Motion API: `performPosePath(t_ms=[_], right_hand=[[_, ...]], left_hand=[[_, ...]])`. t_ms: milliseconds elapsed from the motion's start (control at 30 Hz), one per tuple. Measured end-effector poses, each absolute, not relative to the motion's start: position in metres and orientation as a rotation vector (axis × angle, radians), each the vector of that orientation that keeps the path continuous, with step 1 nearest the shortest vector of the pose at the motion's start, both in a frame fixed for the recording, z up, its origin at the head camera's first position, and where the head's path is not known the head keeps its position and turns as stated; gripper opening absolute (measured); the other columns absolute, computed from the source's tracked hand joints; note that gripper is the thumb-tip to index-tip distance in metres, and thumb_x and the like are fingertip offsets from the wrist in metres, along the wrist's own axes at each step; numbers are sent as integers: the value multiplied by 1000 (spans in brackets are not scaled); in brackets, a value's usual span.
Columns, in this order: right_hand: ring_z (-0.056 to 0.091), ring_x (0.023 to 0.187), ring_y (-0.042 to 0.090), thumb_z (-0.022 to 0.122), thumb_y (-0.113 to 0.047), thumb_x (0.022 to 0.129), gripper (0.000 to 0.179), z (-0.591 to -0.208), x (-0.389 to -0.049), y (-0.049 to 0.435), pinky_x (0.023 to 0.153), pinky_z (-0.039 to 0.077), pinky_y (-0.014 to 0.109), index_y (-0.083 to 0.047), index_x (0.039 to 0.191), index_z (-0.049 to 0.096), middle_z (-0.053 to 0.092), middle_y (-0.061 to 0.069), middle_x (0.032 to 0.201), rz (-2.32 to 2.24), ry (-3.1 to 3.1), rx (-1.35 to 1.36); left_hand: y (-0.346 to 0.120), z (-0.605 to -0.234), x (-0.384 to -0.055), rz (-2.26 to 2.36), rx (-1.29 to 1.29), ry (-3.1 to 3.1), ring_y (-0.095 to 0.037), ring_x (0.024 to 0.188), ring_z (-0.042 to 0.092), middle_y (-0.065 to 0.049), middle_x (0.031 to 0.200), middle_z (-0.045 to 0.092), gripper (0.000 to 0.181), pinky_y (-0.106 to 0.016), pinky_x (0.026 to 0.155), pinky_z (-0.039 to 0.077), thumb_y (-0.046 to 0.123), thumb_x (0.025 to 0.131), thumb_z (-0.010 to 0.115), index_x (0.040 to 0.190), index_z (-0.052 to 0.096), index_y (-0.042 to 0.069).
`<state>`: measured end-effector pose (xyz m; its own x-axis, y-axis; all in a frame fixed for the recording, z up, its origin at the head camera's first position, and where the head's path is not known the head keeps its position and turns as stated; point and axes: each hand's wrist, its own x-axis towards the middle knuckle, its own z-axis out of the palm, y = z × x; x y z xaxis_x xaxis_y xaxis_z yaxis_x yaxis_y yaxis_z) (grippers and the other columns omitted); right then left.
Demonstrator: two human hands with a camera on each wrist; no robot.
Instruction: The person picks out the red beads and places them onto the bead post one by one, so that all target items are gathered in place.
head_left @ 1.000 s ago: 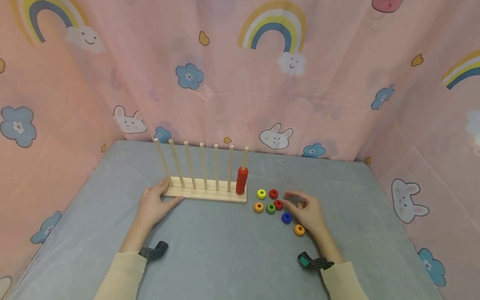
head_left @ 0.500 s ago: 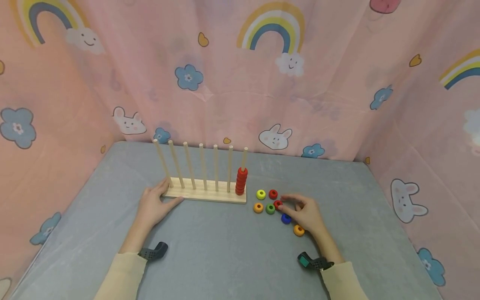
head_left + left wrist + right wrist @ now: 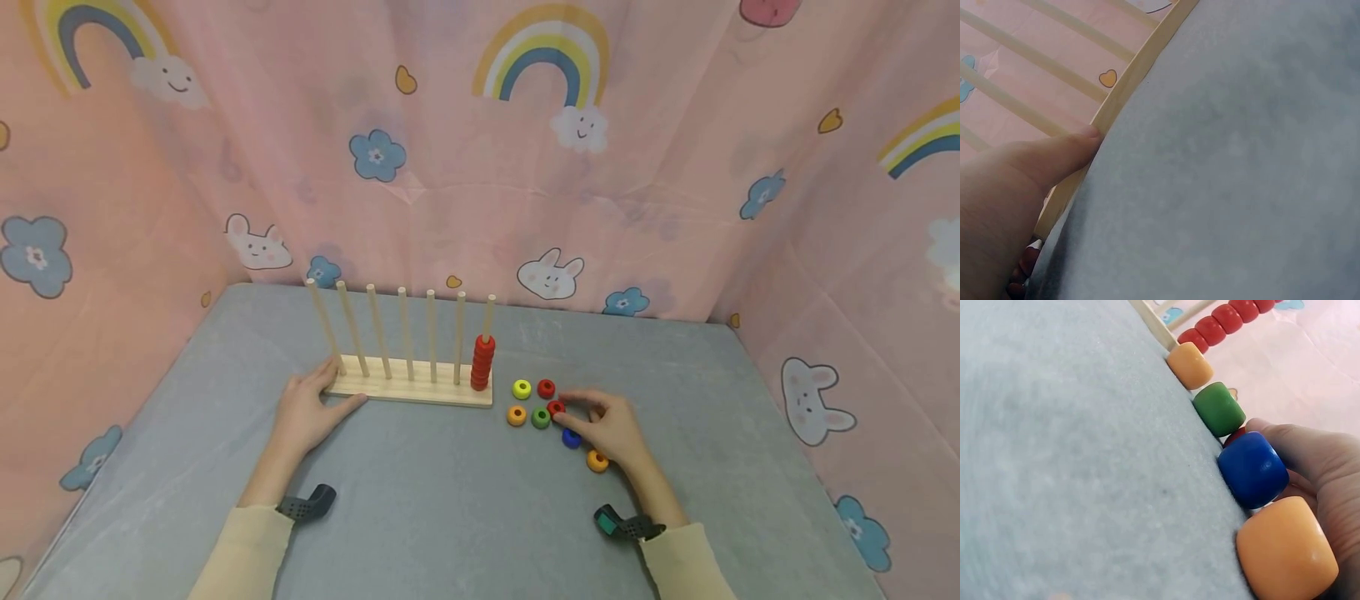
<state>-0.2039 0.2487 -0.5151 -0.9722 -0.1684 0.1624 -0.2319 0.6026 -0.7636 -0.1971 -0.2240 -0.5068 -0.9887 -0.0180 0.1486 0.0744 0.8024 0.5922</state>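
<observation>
In the head view, my left hand (image 3: 306, 412) holds the left end of a wooden peg rack (image 3: 420, 392), its thumb along the front edge. The left wrist view shows that thumb (image 3: 1066, 153) pressed to the rack's edge. My right hand (image 3: 611, 425) has thumb and forefinger at either side of a red bead (image 3: 555, 407), pinching it on the table. In the right wrist view, a blue bead (image 3: 1254, 470) mostly hides that red bead. Several red beads (image 3: 483, 363) are stacked on the rightmost peg; the other pegs are bare.
Around the right hand lie a second red bead (image 3: 546, 388), a yellow bead (image 3: 522, 389), a green bead (image 3: 541, 417) and two orange beads, one nearer the rack (image 3: 517, 415). A pink patterned curtain (image 3: 450, 208) encloses the grey table (image 3: 420, 517).
My right hand has moved slightly left, and its thumb and forefinger have come onto the red bead. The left hand and the rack have stayed in place.
</observation>
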Motion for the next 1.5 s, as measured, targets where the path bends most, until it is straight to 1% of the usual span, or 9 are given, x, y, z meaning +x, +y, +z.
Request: performPosePath(t_ms=[200, 367, 633, 833, 1167, 1300, 1367, 1433, 1500], right_hand=[[33, 48, 6, 89, -22, 88, 31, -514, -203, 247, 48, 29, 25, -10, 116, 82, 78, 8, 106, 1319, -2768, 322], [33, 47, 7, 89, -22, 88, 31, -513, -202, 247, 47, 28, 25, -11, 116, 82, 73, 5, 96, 1302, -2784, 320], [32, 47, 6, 89, -22, 88, 30, -512, -202, 247, 46, 27, 25, -12, 116, 82, 66, 2, 86, 1313, -2798, 316], [32, 46, 6, 89, -22, 89, 31, -512, -203, 247, 45, 27, 24, -11, 117, 81, 53, -1, 71, 1317, -2803, 336], [33, 47, 5, 88, -19, 89, 28, -513, -201, 248, 46, 28, 25, -11, 115, 82, 68, 2, 88, 1315, -2759, 370], [31, 44, 3, 86, -19, 91, 28, -516, -202, 248, 45, 28, 24, -8, 117, 80, 58, 1, 70, 1335, -2722, 339], [30, 43, 2, 85, -19, 93, 29, -517, -202, 247, 43, 27, 24, -6, 118, 80, 58, 2, 70, 1355, -2694, 320], [29, 42, 1, 84, -18, 94, 28, -518, -203, 247, 42, 27, 24, -5, 119, 79, 64, 7, 76, 1367, -2677, 295], [29, 42, 1, 83, -16, 94, 28, -518, -203, 246, 42, 28, 24, -5, 119, 79, 71, 12, 92, 1373, -2663, 276]], left_hand=[[-224, -507, -197, -951, -50, -2838, -48, 120, 53, -22, 163, 44, 86, -56, 97, 44, 42, 94, 82, 158, 46, -2], [-224, -507, -197, -950, -52, -2835, -48, 123, 52, -22, 163, 44, 85, -56, 98, 43, 42, 93, 82, 157, 46, -2], [-224, -509, -198, -947, -49, -2835, -48, 119, 53, -22, 163, 45, 86, -56, 98, 43, 42, 93, 82, 158, 45, -2], [-224, -509, -197, -941, -45, -2841, -46, 115, 53, -23, 163, 44, 87, -55, 95, 43, 44, 94, 81, 158, 45, -1], [-224, -508, -197, -947, -48, -2837, -46, 115, 53, -22, 163, 45, 87, -55, 95, 43, 43, 94, 82, 158, 45, -1], [-224, -508, -197, -950, -39, -2839, -44, 112, 53, -23, 163, 45, 87, -54, 94, 43, 43, 93, 82, 158, 45, -1], [-224, -508, -197, -950, -35, -2840, -44, 110, 52, -23, 163, 45, 87, -54, 93, 43, 43, 93, 82, 158, 45, -1], [-224, -508, -197, -952, -32, -2840, -43, 109, 52, -22, 163, 45, 87, -53, 92, 43, 43, 93, 82, 158, 45, -1], [-224, -508, -197, -950, -34, -2838, -43, 109, 52, -22, 163, 45, 87, -53, 92, 44, 43, 93, 82, 158, 45, -1]])
